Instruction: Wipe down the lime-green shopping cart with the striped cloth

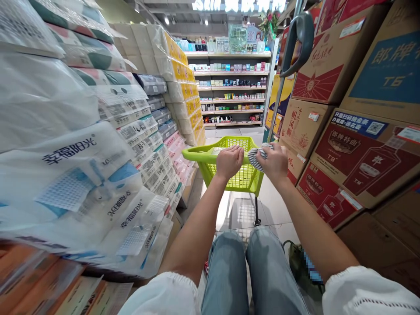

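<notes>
A lime-green plastic shopping cart [243, 183] stands right in front of my knees, its handle bar [201, 155] towards me. My left hand [229, 161] is closed over the middle of the handle. To its right, my right hand [274, 161] is closed around a bunched grey-and-white striped cloth [255, 159], pressed at the right end of the handle. Whether those fingers also wrap the bar is hidden. The inside of the cart is mostly covered by my hands and the handle; its lattice side walls show.
Stacked tissue packs [127, 124] line the left, close to my arm. Liquor cartons [356, 148] are piled on the right, beside a grey-handled pole [298, 43]. A tiled aisle [238, 131] leads to product shelves [232, 83]. A dark green bag [295, 262] lies by my right leg.
</notes>
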Demonstrator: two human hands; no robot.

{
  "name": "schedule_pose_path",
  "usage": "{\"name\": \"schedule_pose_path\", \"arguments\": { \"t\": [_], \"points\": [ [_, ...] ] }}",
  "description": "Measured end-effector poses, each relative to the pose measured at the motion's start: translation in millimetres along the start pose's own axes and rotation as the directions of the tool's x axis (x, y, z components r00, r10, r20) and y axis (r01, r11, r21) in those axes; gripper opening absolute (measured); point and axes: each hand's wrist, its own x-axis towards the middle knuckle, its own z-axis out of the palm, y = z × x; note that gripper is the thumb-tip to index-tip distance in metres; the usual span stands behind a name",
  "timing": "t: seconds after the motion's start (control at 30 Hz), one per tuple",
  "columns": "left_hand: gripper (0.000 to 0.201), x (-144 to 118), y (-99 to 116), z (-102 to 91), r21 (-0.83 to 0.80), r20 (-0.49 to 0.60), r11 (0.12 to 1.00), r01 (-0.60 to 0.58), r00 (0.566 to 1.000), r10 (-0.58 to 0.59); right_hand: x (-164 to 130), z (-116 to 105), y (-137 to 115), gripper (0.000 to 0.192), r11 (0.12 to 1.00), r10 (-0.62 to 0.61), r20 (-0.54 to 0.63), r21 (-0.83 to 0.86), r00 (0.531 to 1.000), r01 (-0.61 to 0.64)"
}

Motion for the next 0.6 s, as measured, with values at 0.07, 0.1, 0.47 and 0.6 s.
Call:
{"name": "schedule_pose_path", "arguments": {
  "t": [0.07, 0.1, 0.47, 0.6],
  "points": [
    [0.036, 0.9, -1.3, 3.4, 0.004, -0.011, 1.0, -0.004, 1.0, 0.004, 5.2, -2.5, 15.7, 0.035, 0.999, 0.048, -0.017, 0.02, 0.999, -0.048],
    [0.035, 1.8, -0.9, 5.7, 0.003, -0.02, 1.0, -0.004, 1.0, 0.004, 7.0, -3.1, 20.1, 0.034, 0.998, 0.067, -0.022, 0.025, 0.998, -0.066],
    [0.033, 1.9, 0.6, 13.7, 0.013, -0.068, 1.0, 0.001, 0.998, 0.0, -7.2, 9.1, -32.3, 0.03, 0.996, -0.087, 0.014, -0.03, 0.996, 0.087],
    [0.031, 2.1, -6.2, 12.7, -0.012, -0.08, 1.0, -0.012, 0.997, 0.011, 5.4, 6.6, 2.1, 0.033, 0.998, -0.059, 0.011, -0.022, 0.998, 0.059]
  ]
}}
